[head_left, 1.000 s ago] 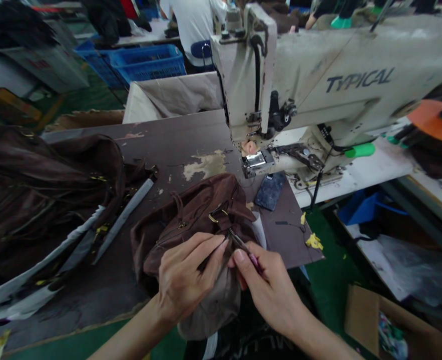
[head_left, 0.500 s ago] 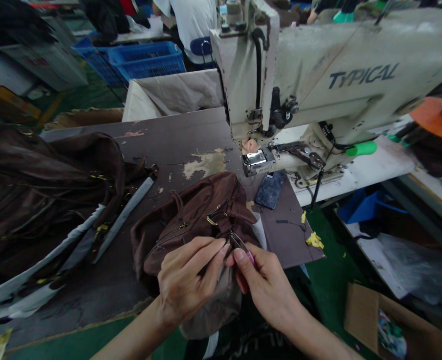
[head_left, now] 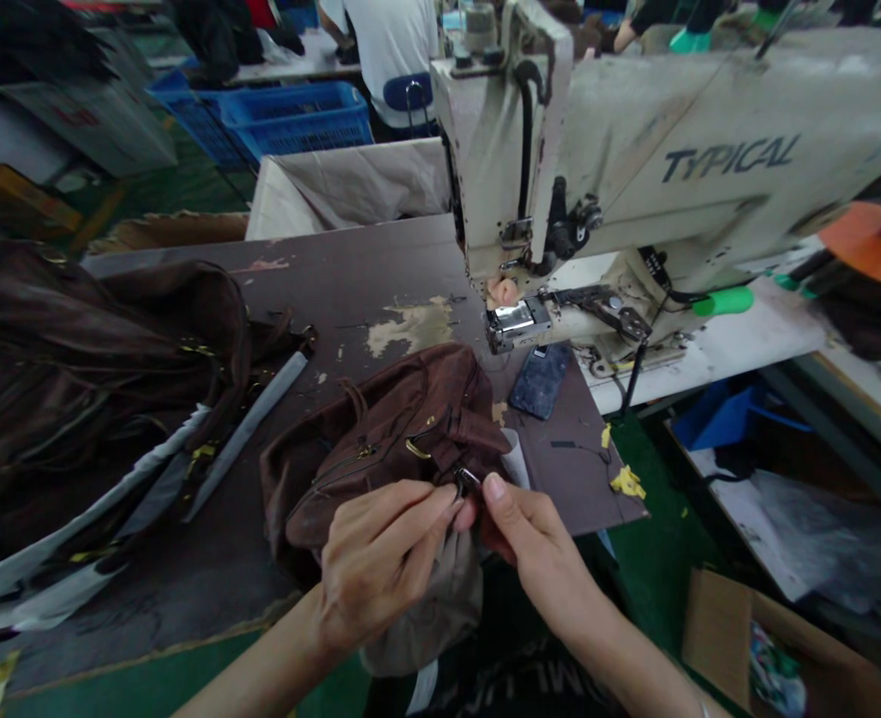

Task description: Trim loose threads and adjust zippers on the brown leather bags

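A brown bag (head_left: 402, 399) lies on the table's front part, with its pale lining (head_left: 440, 608) hanging over the edge towards me. My left hand (head_left: 384, 548) is closed in a pinch at the bag's near right end; what its fingertips hold is too small to make out. Against those fingertips, my right hand (head_left: 526, 519) grips thread snips (head_left: 470, 478), whose metal tip points at the bag while the handle is hidden in my fingers. A brass ring (head_left: 417, 449) on the bag sits just beyond my left fingers.
A sewing machine (head_left: 635, 150) stands at the back right, with a dark phone (head_left: 539, 381) below its arm. More brown bags (head_left: 96, 369) with white-wrapped straps are piled at left. Blue crates (head_left: 297, 120) and a seated person (head_left: 391, 60) are behind. A cardboard box (head_left: 724, 618) is at lower right.
My right hand has turned and its thumb has lifted slightly. The snips' blades showed as two long prongs with a pink handle before; now only a short metal part shows.
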Motion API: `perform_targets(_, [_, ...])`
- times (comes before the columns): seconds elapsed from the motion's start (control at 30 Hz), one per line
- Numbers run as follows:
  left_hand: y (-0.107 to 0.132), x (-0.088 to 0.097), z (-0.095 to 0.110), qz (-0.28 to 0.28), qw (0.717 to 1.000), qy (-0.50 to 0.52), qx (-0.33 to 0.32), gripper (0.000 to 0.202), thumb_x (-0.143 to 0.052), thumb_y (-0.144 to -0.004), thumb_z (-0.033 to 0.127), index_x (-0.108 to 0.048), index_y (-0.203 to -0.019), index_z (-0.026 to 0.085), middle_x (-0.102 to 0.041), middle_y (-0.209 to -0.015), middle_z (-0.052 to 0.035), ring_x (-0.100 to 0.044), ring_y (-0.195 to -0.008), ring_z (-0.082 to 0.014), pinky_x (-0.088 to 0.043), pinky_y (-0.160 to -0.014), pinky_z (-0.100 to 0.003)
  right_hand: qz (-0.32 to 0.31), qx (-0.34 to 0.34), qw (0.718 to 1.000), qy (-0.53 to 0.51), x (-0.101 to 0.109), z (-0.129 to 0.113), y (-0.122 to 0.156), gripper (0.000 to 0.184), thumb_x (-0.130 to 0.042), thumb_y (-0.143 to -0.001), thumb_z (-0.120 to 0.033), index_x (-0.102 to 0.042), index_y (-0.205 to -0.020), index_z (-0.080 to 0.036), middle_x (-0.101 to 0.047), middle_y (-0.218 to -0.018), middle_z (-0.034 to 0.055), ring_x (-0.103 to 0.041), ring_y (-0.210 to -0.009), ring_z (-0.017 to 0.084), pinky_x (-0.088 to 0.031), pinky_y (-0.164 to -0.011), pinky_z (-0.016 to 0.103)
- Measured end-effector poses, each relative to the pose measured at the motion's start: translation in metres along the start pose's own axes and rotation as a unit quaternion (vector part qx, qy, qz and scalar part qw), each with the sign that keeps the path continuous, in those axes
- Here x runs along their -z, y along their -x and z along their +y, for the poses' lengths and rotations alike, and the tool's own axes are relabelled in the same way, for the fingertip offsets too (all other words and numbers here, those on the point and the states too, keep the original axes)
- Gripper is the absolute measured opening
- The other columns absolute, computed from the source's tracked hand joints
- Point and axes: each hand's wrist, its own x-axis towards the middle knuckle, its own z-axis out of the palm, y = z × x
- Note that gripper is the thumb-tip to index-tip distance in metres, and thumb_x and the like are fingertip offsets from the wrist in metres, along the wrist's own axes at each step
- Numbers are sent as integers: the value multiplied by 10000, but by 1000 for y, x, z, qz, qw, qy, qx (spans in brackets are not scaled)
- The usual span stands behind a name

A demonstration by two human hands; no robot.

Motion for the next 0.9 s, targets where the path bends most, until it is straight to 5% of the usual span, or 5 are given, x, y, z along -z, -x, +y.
perform_targets(0.2, [0, 0, -2, 0, 1000, -13, -21, 260, -622, -798, 36, -684, -1016, 161, -702, -881, -21, -658, -747, -112, -530, -706, -224, -44, -137, 977, -156, 4, -11, -10, 458, -548, -868, -535, -587, -636, -142, -351, -514, -43, -273, -503, 83, -137, -476, 251])
perform_targets(0.77, [6, -3, -7, -29, 995, -37, -83, 299, -549, -820, 35, -636, -1081, 151, -693, -893, -37, -652, -760, -128, -530, -696, -269, -33, -178, 961, -211, 3, -5, -12, 421, -641, -808, -516, -558, -623, -148, -361, -493, -60, -217, -454, 60, -62, -438, 247])
perform_targets(0.9, [4, -2, -5, -27, 997, -36, -69, 304, -586, -801, 27, -645, -1067, 161, -695, -888, -25, -651, -748, -119, -527, -698, -249, -84, -168, 951, -246, 9, -8, -10, 429, -589, -842, -516, -544, -628, -147, -260, -483, -82, -148, -449, 60, -55, -434, 241])
